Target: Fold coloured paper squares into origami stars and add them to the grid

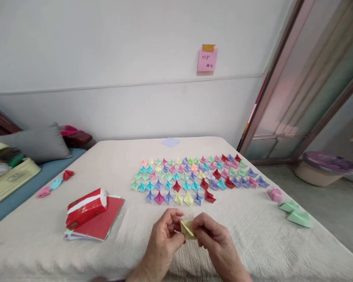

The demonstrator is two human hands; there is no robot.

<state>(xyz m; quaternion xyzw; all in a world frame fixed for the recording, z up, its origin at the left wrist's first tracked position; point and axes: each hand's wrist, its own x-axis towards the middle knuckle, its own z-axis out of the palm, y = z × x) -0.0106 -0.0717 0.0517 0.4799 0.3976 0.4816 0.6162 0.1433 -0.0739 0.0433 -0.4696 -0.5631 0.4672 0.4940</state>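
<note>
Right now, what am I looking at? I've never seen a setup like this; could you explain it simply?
There is no machine here, only a person's bare hands: the left hand and the right hand. The single picture comes from a camera worn on that person's head, looking forward and down. Between their fingertips, both hands hold a folded piece of yellow paper. Beyond them, rows of small folded paper pieces in many colours stand on a pale cloth. To the left, a red and white packet lies on a stack of coloured sheets. To the right lie green folded pieces and a pink one. A pink note is taped to the wall.
</note>
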